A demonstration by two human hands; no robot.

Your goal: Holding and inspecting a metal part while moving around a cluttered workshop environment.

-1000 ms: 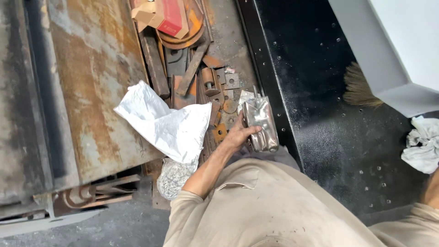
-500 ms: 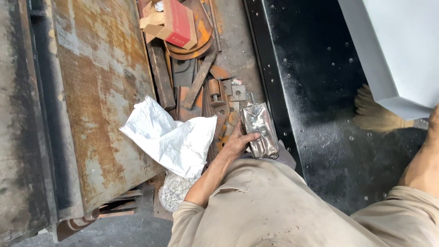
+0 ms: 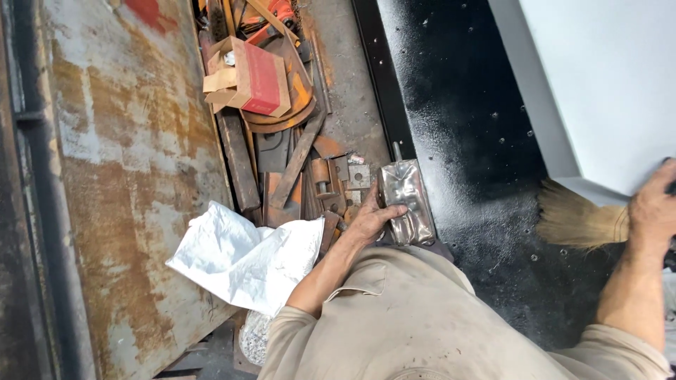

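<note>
Resting among rusty scrap pieces (image 3: 310, 176), the left hand (image 3: 370, 222) has its fingers (image 3: 391, 211) curled against the edge of a crumpled shiny metal container (image 3: 406, 200) lying beside a black painted surface (image 3: 458, 119). A white sack (image 3: 246, 260) lies just left of the forearm. The right hand (image 3: 655, 207) is wrapped around a straw brush (image 3: 574, 222); its finger detail cannot be made out.

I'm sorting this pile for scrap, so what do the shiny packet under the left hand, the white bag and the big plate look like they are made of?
The packet looks like crinkled metallic foil or film: silvery, creased, reflective. The left hand rests on its edge. The white bag seems woven plastic or thin sheet, matte and crumpled; which one is unclear. The big plate looks like steel, with orange-brown rust patches over grey.
</note>
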